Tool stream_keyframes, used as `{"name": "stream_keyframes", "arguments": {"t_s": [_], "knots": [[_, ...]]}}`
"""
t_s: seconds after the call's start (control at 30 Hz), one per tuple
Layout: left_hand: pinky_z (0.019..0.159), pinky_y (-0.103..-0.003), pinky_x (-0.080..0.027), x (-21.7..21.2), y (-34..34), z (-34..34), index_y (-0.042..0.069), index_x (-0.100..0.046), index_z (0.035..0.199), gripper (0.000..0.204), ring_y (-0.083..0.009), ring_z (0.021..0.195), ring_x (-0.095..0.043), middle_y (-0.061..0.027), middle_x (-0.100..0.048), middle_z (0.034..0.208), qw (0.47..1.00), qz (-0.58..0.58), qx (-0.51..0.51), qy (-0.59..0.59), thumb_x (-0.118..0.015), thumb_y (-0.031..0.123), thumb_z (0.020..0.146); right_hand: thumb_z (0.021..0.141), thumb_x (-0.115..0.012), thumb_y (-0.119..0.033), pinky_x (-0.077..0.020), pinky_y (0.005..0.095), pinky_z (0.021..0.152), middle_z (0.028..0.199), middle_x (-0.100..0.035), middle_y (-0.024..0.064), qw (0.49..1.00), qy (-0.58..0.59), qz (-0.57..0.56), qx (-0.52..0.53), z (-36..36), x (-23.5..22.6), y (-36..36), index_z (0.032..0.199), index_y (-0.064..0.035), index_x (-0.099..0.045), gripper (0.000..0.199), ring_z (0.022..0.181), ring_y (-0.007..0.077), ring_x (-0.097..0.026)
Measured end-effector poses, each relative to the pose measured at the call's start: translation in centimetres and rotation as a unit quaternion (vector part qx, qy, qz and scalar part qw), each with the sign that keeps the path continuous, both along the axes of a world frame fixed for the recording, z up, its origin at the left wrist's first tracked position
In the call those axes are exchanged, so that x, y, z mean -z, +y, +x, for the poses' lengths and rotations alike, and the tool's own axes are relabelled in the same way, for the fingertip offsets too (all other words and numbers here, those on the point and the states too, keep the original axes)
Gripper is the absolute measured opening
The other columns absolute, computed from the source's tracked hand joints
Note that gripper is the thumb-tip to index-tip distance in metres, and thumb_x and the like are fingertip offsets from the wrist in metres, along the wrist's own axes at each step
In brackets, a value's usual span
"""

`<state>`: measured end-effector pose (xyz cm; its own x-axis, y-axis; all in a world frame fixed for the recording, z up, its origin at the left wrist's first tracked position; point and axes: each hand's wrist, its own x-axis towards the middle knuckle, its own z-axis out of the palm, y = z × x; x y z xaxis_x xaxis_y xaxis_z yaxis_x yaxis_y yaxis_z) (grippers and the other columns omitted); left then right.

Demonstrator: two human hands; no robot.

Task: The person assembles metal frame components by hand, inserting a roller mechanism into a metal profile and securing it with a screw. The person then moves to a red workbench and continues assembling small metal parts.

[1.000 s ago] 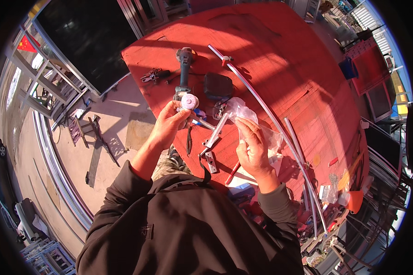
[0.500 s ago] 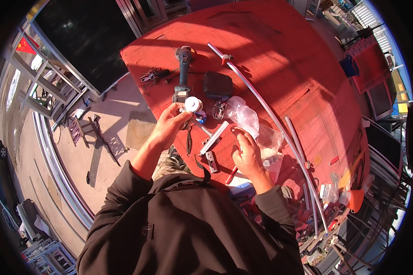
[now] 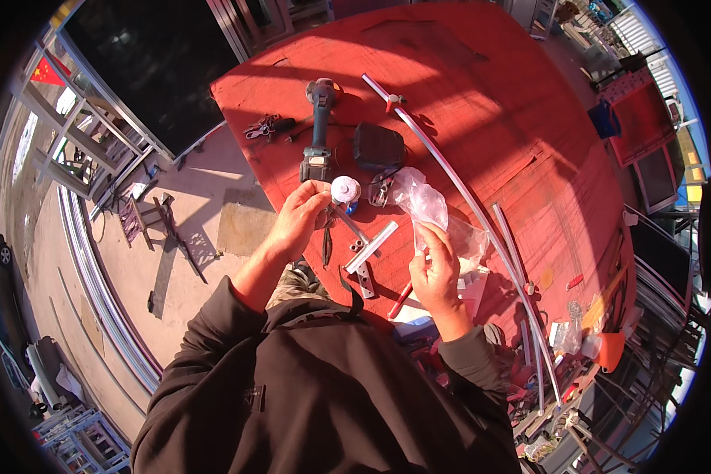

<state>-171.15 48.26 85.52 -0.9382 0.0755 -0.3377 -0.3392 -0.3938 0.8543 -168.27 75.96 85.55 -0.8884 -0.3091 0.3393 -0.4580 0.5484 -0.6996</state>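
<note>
My left hand [image 3: 299, 217], fingers closed, holds a small tool with a round white knob [image 3: 345, 189] on top. A thin metal rod [image 3: 351, 224] slants from below the knob toward a silver bar [image 3: 372, 246]; whether rod and bar are one piece is unclear. Right of the bar, my right hand [image 3: 436, 272] is raised with its fingers curled toward the thumb; anything between them is too small to make out. Just beyond its fingertips lies a crumpled clear plastic bag [image 3: 423, 197]. A metal plate with holes [image 3: 365, 282] is partly under the bar.
On the red table [image 3: 482, 103] lie a teal cordless angle grinder [image 3: 320, 126], a black battery-like block [image 3: 378, 146], a bunch of keys [image 3: 262, 126] and long curving metal strips [image 3: 450, 170]. A red pen-like stick [image 3: 400, 302] is near my right wrist. Metal profiles [image 3: 95, 268] line the floor at left.
My left hand has shifted slightly right with the white-knobbed tool, and the silver bar sits a little lower. My right hand has moved right, its fingers now nearer the bag and more curled.
</note>
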Motion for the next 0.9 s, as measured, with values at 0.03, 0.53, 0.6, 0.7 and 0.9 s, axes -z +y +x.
{"name": "stream_keyframes", "arguments": {"t_s": [0.03,0.53,0.6,0.7,0.9], "knots": [[0.065,-0.025,-0.043,0.0,0.1,-0.1,0.006,-0.056,0.101,0.013,-0.0076,0.069,-0.049,-0.0028,-0.062,0.089,1.000,-0.020,0.000,-0.018,-0.050,0.017,0.100,0.078,-0.056,0.007,-0.0494,0.0419,0.097,0.134,-0.056,0.0184,0.999,0.042,0.017,0.020,0.3,-0.1,-0.3,0.135,-0.0017,-0.053,0.058,0.121,0.0348,-0.057],[0.062,-0.024,-0.041,-1.0,0.1,-0.4,0.007,-0.055,0.099,0.011,-0.0055,0.064,-0.044,-0.0042,-0.065,0.086,1.000,0.007,0.013,0.018,-0.051,0.017,0.099,0.080,-0.057,-0.005,-0.0515,0.0443,0.092,0.109,-0.067,0.0240,0.840,-0.346,0.384,-0.163,-1.0,0.0,-0.4,0.119,-0.0044,-0.065,0.040,0.104,0.0366,-0.065],[0.062,-0.024,-0.041,-1.2,-0.2,-0.6,0.007,-0.055,0.098,0.011,-0.0053,0.064,-0.044,-0.0043,-0.065,0.086,1.000,-0.019,0.006,0.015,-0.052,0.017,0.099,0.083,-0.060,-0.012,-0.0524,0.0422,0.085,0.099,-0.069,0.0223,0.873,-0.286,0.357,-0.166,-1.6,0.2,0.4,0.101,-0.0050,-0.072,0.023,0.097,0.0344,-0.067],[0.061,-0.024,-0.041,-1.1,0.1,-0.6,0.007,-0.055,0.099,0.010,-0.0048,0.063,-0.044,-0.0033,-0.063,0.083,1.000,-0.016,-0.006,-0.002,-0.052,0.016,0.099,0.081,-0.058,0.001,-0.0522,0.0420,0.090,0.101,-0.070,0.0204,0.981,-0.158,0.114,-0.012,-1.9,-1.1,0.8,0.111,-0.0015,-0.067,0.032,0.099,0.0356,-0.067],[0.061,-0.024,-0.042,-1.0,0.4,-0.7,0.007,-0.055,0.099,0.009,-0.0047,0.061,-0.043,-0.0011,-0.059,0.082,1.000,-0.010,-0.003,-0.007,-0.052,0.015,0.099,0.070,-0.049,0.017,-0.0395,0.0498,0.109,0.145,-0.045,0.0215,0.977,0.188,0.021,-0.095,-0.5,-3.1,-1.5,0.143,-0.0055,-0.046,0.076,0.133,0.0386,-0.046]]}}
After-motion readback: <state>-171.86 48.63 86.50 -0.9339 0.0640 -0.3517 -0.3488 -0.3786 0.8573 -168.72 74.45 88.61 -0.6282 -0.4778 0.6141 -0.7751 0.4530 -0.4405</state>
